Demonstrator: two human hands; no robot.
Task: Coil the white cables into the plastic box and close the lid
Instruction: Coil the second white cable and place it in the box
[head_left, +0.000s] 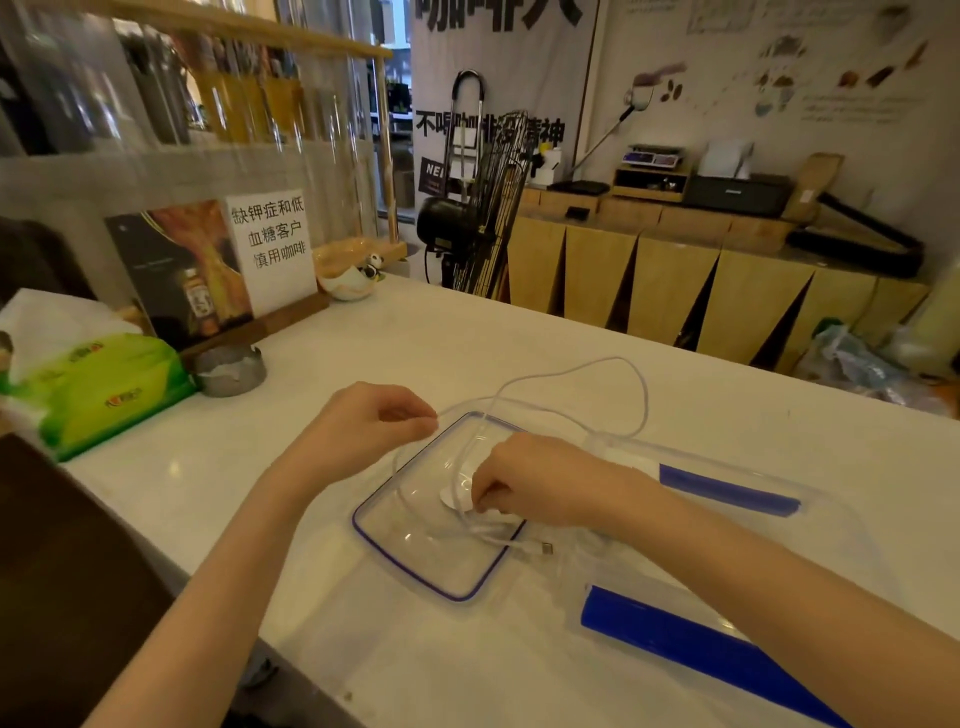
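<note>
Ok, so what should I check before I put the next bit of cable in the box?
1. Left hand pinching the white cable: ok.
2. Right hand holding the coil down inside the plastic box: ok.
3. All the cable inside: not ok, a big loop lies on the counter behind the box.
4. Plug inside the rim: not ok, it pokes over the edge.
5. Lid off, lying beside the box: ok.
6. How many cables there are: cannot tell.
</note>
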